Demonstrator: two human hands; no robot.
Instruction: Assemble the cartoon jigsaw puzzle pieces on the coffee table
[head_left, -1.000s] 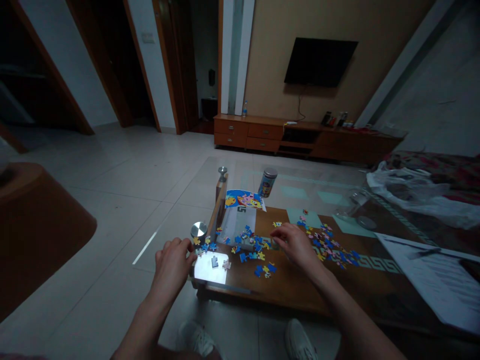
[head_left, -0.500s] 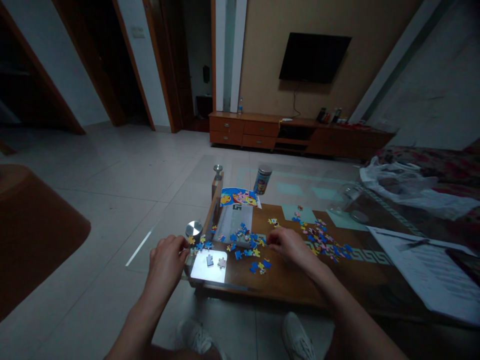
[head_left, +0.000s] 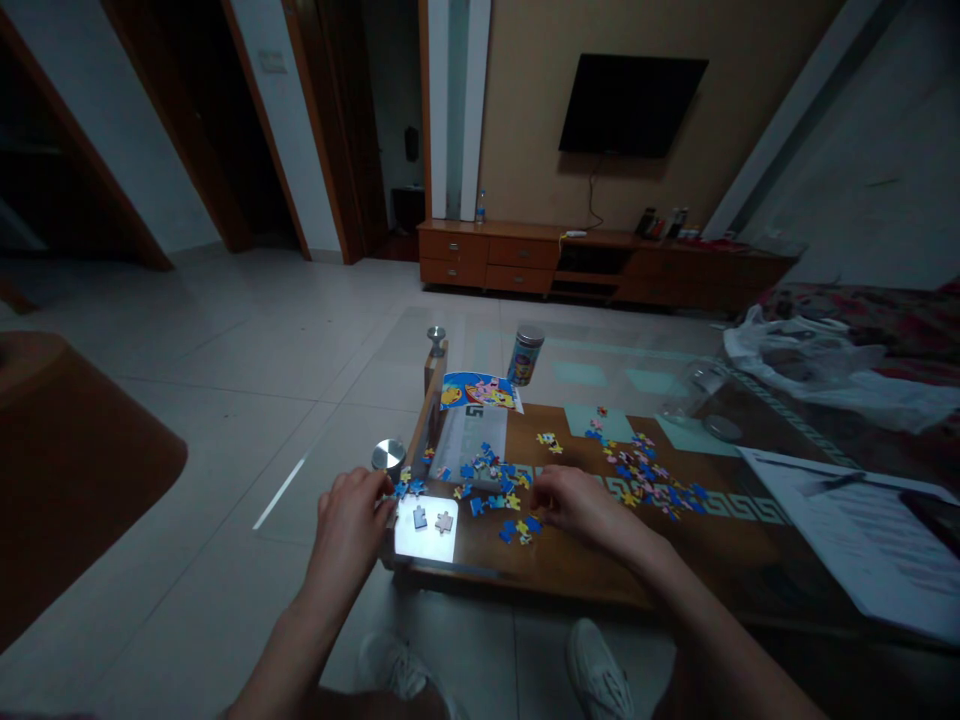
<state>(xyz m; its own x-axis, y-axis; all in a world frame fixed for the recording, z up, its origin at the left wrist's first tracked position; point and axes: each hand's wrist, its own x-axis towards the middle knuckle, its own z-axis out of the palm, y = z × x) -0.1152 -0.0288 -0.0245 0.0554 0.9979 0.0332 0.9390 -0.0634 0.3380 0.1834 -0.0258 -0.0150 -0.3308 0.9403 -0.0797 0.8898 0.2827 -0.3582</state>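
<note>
My left hand (head_left: 355, 515) is at the glass table's left end, fingers bent together beside a small cluster of jigsaw pieces (head_left: 411, 487). Whatever its fingertips hold, if anything, is hidden. Two greyish jigsaw pieces (head_left: 443, 522) lie on a bright white patch (head_left: 425, 545) to the right of that hand. My right hand (head_left: 574, 498) is closed, fingertips low over the table by a blue and yellow group of pieces (head_left: 523, 530); I cannot make out anything in its grip. Between the hands are more blue and yellow pieces (head_left: 495, 475).
Behind the pieces lies a colourful cartoon picture sheet (head_left: 480, 391), with a tin (head_left: 526, 356) beside it. Many loose pieces (head_left: 645, 470) are spread right of my right hand. Farther right are printed papers (head_left: 847, 540), a clear jar (head_left: 701, 385) and a plastic bag (head_left: 817, 370).
My left hand has shifted slightly right, now covering the yellow piece beside its fingertips. My right hand stays nearly in place, its fingertips slightly lower. The view has shifted a little.
</note>
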